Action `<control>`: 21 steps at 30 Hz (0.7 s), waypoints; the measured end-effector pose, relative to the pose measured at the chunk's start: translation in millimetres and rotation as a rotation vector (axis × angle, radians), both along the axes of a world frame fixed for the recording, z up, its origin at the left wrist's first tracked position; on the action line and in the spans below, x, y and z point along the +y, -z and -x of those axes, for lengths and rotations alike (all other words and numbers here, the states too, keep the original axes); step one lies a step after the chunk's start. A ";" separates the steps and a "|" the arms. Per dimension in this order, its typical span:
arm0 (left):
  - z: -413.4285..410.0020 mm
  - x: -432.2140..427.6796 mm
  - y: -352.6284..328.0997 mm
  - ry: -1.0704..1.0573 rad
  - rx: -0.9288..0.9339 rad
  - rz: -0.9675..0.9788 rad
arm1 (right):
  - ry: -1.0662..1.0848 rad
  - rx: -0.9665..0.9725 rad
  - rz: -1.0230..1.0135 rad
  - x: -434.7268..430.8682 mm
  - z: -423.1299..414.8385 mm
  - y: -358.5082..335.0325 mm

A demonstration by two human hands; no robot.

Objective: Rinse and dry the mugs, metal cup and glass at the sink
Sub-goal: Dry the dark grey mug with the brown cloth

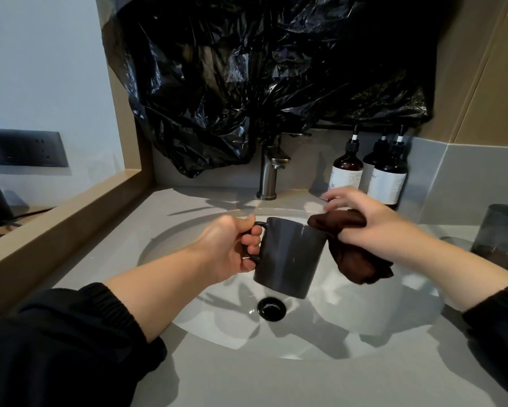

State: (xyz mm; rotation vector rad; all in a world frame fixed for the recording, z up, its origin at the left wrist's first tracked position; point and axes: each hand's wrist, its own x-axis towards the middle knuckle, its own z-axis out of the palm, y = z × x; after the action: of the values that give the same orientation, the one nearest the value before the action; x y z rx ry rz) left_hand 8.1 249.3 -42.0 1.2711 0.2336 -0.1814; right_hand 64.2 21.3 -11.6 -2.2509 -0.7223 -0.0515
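Two bare hands meet over the drain [271,309] of a white sink [188,318] set into a pale grey desk [246,383]. I see the left hand [232,248], up and to the left of the drain, with its grip clenched on the handle of a dark grey mug [288,257]; the fingers pass through the loop and the thumb lies on top. The mug hangs in the air just above the drain and touches neither sink nor desk. It is tilted so that its mouth faces away from me, and its inside is hidden.

The right hand [361,221], up and to the right of the drain, has its grip closed on a bunched brown cloth [358,265]. The cloth touches the mug's rim and upper wall on the side away from the handle, and a loose end hangs below the hand. The forefinger and thumb are blurred, so I cannot tell how they lie. Black sleeves are pushed up both forearms.

Behind the drain, past the sink's far rim, stands a metal faucet [268,174]. Dark pump bottles [346,168] stand behind the drain and to its right. A smoky glass [502,239] stands upright on the desk, far to the right of the drain. Crumpled black plastic sheeting [261,69] hangs on the wall high behind the drain, and its lower edge reaches the faucet's top.
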 end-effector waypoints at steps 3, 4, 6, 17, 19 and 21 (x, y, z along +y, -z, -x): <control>0.1 -0.6 0.8 0.000 0.004 -0.064 | -0.139 -0.027 0.228 -0.2 5.3 -2.3; 0.4 -0.8 0.6 -0.003 0.002 -0.075 | -0.158 -0.020 0.244 1.1 6.8 -2.6; 1.4 -2.3 0.1 0.005 -0.005 -0.080 | -0.177 -0.006 0.264 6.1 10.8 -2.9; -2.2 -5.1 4.2 0.086 0.013 -0.255 | -0.240 0.045 0.220 22.1 23.5 5.2; -4.0 -7.9 7.4 -0.004 -0.078 -0.455 | -0.200 0.093 0.195 21.8 19.2 8.4; -5.4 -9.2 10.9 -0.061 -0.205 -0.703 | -0.134 0.129 0.173 21.5 14.0 12.0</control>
State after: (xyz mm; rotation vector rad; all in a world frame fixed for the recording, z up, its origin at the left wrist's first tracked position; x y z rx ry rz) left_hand 13.6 240.1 -52.9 1.9634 0.1613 0.0983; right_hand 50.3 42.9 -23.6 -2.3376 -0.8320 0.2277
